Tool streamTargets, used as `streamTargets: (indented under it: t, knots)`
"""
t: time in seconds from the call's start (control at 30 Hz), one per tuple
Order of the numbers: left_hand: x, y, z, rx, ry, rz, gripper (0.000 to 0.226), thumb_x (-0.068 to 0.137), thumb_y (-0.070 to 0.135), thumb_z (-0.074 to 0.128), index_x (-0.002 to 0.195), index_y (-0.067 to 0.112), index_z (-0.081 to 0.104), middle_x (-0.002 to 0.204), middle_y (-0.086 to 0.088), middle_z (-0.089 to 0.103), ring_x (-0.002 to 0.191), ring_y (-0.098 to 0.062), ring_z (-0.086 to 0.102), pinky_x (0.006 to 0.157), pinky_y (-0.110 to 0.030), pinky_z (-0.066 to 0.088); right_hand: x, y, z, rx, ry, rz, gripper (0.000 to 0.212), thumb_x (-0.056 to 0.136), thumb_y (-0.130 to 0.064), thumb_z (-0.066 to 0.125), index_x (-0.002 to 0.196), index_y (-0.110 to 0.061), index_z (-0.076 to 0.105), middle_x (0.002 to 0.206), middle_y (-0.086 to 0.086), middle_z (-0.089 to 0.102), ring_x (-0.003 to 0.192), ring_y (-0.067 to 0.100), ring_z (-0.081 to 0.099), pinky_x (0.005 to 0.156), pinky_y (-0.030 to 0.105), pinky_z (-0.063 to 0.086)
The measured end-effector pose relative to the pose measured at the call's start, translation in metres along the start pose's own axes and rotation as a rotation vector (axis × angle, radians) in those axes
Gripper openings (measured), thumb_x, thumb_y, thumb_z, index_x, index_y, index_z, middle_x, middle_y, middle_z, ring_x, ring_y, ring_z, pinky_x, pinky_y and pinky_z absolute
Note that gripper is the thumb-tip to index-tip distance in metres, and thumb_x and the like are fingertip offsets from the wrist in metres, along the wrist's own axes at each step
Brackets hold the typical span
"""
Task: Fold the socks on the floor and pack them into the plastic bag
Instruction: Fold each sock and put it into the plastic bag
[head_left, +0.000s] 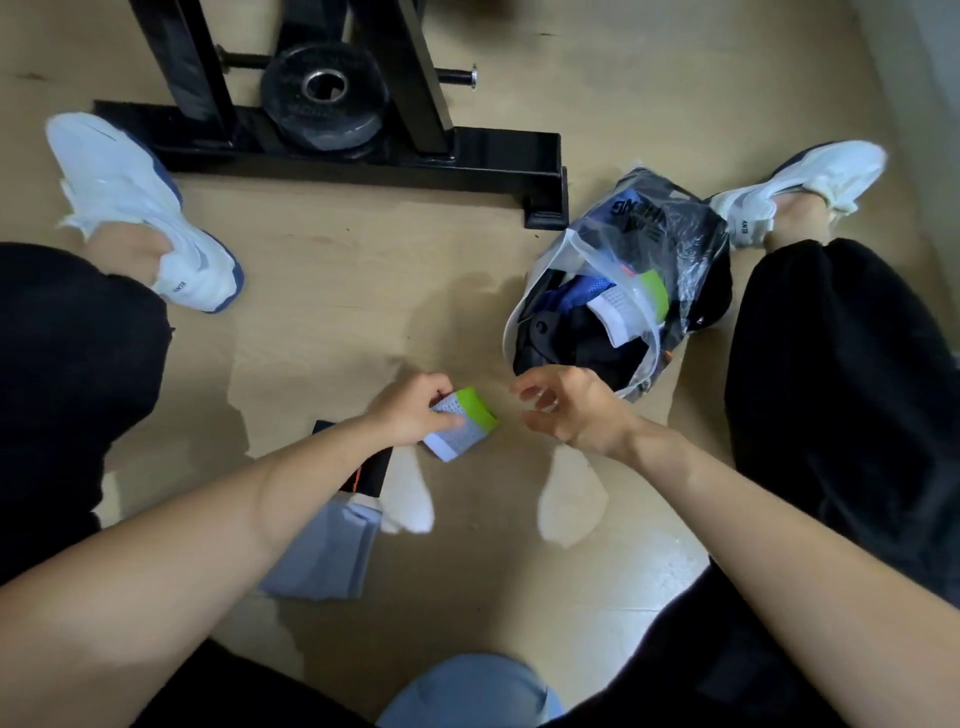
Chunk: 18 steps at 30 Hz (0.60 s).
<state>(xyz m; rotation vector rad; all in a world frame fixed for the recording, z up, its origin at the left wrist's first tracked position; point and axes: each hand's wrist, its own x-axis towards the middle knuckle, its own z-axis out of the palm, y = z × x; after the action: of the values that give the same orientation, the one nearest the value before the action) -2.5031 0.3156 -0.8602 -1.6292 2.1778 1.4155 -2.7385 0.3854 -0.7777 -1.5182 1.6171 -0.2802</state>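
Observation:
My left hand (415, 413) grips a folded white mesh sock with a lime-green band (467, 423), held just above the floor. My right hand (571, 410) hovers beside it with fingers spread and nothing in them, close to the mouth of the clear plastic bag (670, 244). The bag lies on the floor at the right and holds several socks, among them a matching white and green one (631, 306). Near my left forearm lie a black sock (371, 467) and a grey sock (324, 556) flat on the floor.
A black metal frame (363, 156) with a weight plate (324, 93) stands at the far side. My legs in black trousers and white shoes (140, 208) (795, 187) flank the wooden floor (337, 291).

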Motion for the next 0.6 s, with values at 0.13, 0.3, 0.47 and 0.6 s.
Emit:
streamTargets:
  t: [0.13,0.3,0.47,0.6]
  knots:
    - [-0.023,0.021,-0.024,-0.324,-0.024,0.044,0.025,0.079,0.02,0.08,0.081,0.01,0.057,0.073,-0.006,0.06,0.066,-0.015,0.048,0.063,-0.03,0.036,0.002,-0.005,0.006,0.209,0.009,0.065,0.058,0.081,-0.025,0.082,0.133,-0.019,0.056,0.119,0.001,0.06,0.096,0.019,0.06,0.074,0.008,0.047]
    - [-0.059,0.059,-0.05,-0.601,0.057,0.0,0.02,0.092,0.004,0.07,0.106,-0.008,0.062,0.093,-0.014,0.071,0.076,-0.011,0.064,0.059,-0.018,0.051,0.0,-0.021,0.009,0.706,0.07,0.046,0.036,0.084,-0.009,0.078,0.117,-0.008,0.063,0.1,0.007,0.069,0.084,0.017,0.066,0.08,0.036,0.058]
    - [-0.074,0.077,-0.053,-0.711,0.267,-0.028,0.011,0.089,0.004,0.073,0.098,0.004,0.069,0.086,-0.006,0.074,0.067,-0.007,0.067,0.056,-0.019,0.052,-0.007,-0.041,0.007,1.007,0.126,0.078,0.014,0.089,-0.003,0.07,0.102,-0.002,0.065,0.087,0.011,0.069,0.073,0.016,0.069,0.062,0.027,0.058]
    - [-0.073,0.089,-0.046,-0.61,0.498,-0.011,0.021,0.08,0.008,0.083,0.091,0.018,0.068,0.084,-0.003,0.073,0.059,0.001,0.063,0.059,-0.017,0.051,-0.008,-0.046,0.008,1.049,0.203,0.105,0.01,0.088,-0.004,0.071,0.097,-0.003,0.065,0.085,0.014,0.068,0.071,0.019,0.068,0.061,0.031,0.058]
